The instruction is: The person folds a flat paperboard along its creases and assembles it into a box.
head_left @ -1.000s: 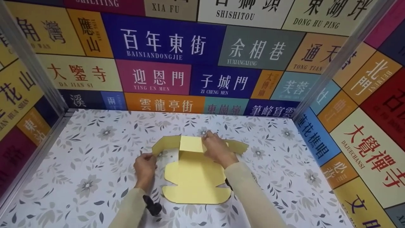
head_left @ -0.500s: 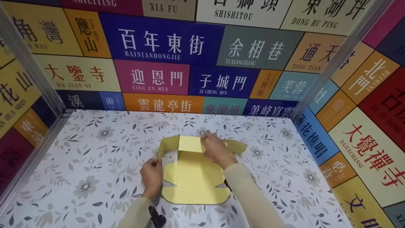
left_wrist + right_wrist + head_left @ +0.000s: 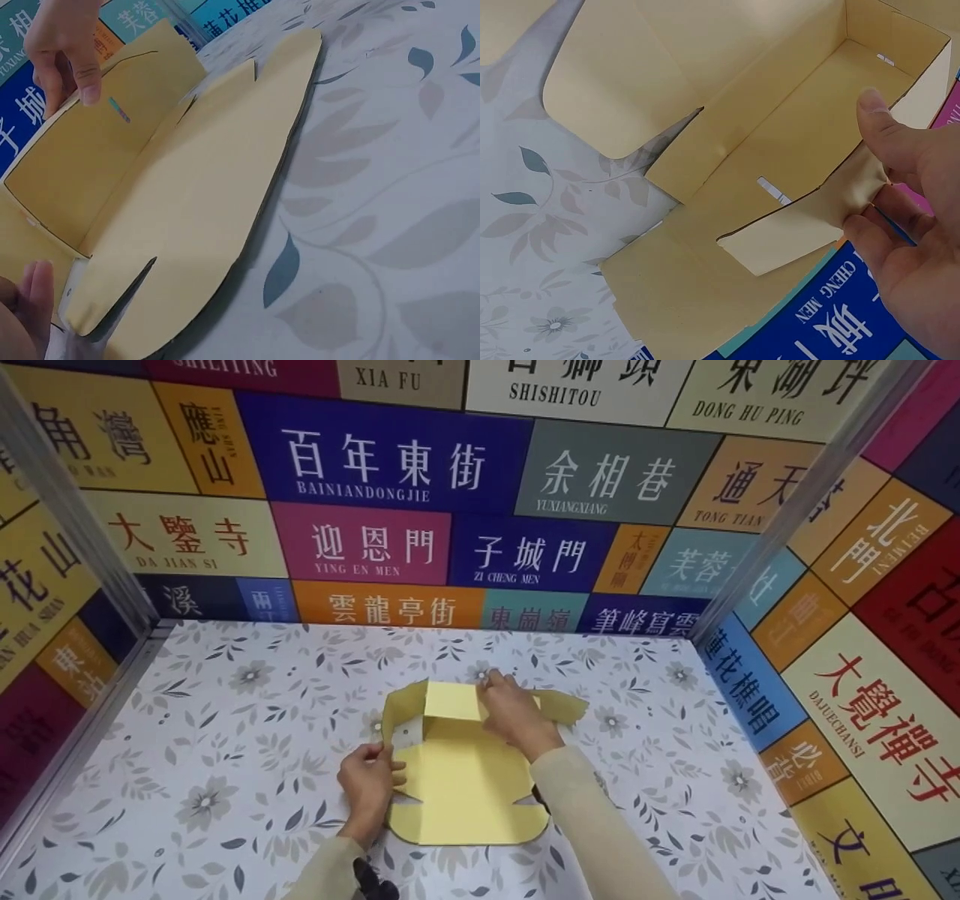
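A partly folded yellow cardboard box [image 3: 480,787] lies on the table, with its notched, rounded lid panel spread toward me. My right hand [image 3: 517,716] pinches the raised back panel [image 3: 802,217], thumb over its edge and fingers outside. At the box's left, my left hand [image 3: 369,784] holds the end of the bent side flap [image 3: 405,706] between thumb and finger. In the left wrist view only some fingertips [image 3: 41,296] of that hand show beside the cardboard. The right side flap [image 3: 562,706] sticks outward behind my right hand.
White floral-patterned cloth [image 3: 210,720] covers the table. Colourful panels with place names [image 3: 390,457] wall it in at the back and both sides. Metal posts [image 3: 112,540] stand at the back corners.
My left hand has moved right and toward me, bending the left side flap from pointing outward to turning forward along the box. The right hand stays on the back panel.
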{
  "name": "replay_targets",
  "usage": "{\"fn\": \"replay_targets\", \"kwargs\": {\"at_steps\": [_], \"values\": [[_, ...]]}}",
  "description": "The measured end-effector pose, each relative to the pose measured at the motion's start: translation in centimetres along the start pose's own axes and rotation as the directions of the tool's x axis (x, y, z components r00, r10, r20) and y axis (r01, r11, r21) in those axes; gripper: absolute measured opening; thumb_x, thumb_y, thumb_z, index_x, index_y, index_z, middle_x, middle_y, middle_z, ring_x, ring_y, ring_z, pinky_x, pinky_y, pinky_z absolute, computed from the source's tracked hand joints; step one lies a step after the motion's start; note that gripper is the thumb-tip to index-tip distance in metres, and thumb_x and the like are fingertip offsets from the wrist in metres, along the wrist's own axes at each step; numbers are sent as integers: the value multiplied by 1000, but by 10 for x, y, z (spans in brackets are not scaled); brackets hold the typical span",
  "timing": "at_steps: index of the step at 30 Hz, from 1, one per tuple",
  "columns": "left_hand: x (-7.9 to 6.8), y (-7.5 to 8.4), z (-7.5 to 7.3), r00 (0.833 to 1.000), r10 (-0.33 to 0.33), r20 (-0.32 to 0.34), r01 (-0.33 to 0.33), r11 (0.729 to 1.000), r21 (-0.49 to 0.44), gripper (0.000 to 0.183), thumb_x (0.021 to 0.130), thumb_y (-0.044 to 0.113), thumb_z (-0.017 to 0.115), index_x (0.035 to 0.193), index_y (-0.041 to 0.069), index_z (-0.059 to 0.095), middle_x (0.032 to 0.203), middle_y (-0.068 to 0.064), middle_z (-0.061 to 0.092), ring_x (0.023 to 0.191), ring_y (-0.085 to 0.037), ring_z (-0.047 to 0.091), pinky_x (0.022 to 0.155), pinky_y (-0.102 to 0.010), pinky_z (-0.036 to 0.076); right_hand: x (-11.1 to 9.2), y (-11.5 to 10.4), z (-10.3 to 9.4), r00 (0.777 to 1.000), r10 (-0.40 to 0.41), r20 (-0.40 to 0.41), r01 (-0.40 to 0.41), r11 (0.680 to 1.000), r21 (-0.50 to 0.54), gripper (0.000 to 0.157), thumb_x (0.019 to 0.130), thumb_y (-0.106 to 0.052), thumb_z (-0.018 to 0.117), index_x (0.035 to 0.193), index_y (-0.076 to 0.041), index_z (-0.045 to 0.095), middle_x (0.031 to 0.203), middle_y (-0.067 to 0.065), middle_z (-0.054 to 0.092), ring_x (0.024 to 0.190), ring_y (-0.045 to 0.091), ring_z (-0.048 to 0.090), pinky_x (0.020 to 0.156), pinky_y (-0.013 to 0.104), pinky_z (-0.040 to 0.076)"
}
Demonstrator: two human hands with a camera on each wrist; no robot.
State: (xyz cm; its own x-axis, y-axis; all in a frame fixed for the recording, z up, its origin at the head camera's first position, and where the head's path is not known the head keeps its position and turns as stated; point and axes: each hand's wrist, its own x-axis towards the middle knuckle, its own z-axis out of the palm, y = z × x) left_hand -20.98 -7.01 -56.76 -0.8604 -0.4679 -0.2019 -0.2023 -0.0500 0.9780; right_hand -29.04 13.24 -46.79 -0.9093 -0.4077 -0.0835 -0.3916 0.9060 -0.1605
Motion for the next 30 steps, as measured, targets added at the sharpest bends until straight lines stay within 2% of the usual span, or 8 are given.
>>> {"fn": "replay_targets", "kwargs": {"at_steps": [3,7,9,14,20,30], "values": [[-3,-2,1,999,-27,31,28,999,-44,16,100,6,57,106,-8,61,90,-25,71,66,-24,74,56,-32,61,0,1,1,1000,-18,-15,18,1000,-3,61,83,-3,77,140,4,54,138,19,51,124,35,54,108,41,50],[-3,-4,1,1000,-5,7,5,1000,-2,13,99,8,58,103,-5,60,97,-22,68,84,-26,72,64,-28,61,1,1,2,999,-48,-22,47,998,-28,62,84,-6,77,141,5,53,137,20,51,123,35,54,108,40,49],[-2,-5,1,1000,14,-16,-14,999,33,11,98,7,60,100,-4,61,97,-20,68,88,-27,70,66,-25,59,1,1,2,999,-46,-14,46,998,-34,62,85,-6,77,142,5,52,138,20,51,125,35,54,109,40,48],[-3,-4,3,999,44,-32,-40,995,92,8,98,5,60,98,-2,62,94,-18,68,87,-27,69,67,-22,55,0,1,1,1000,-15,4,15,1000,-16,62,87,-6,74,144,3,50,145,20,47,131,34,52,114,40,45],[-8,-3,7,995,85,-53,-77,987,140,6,95,4,62,92,-1,62,89,-18,68,80,-23,69,62,-20,51,1,1,0,1000,-13,0,13,1000,-11,63,87,-6,75,144,3,50,142,20,49,128,34,52,112,39,46],[-20,-2,13,997,69,-43,-65,994,82,5,95,0,63,92,-4,61,91,-21,68,76,-25,72,64,-21,54,1,1,2,1000,-8,1,8,1000,-14,62,87,-7,75,144,1,51,143,19,49,128,33,52,113,39,46]]}}
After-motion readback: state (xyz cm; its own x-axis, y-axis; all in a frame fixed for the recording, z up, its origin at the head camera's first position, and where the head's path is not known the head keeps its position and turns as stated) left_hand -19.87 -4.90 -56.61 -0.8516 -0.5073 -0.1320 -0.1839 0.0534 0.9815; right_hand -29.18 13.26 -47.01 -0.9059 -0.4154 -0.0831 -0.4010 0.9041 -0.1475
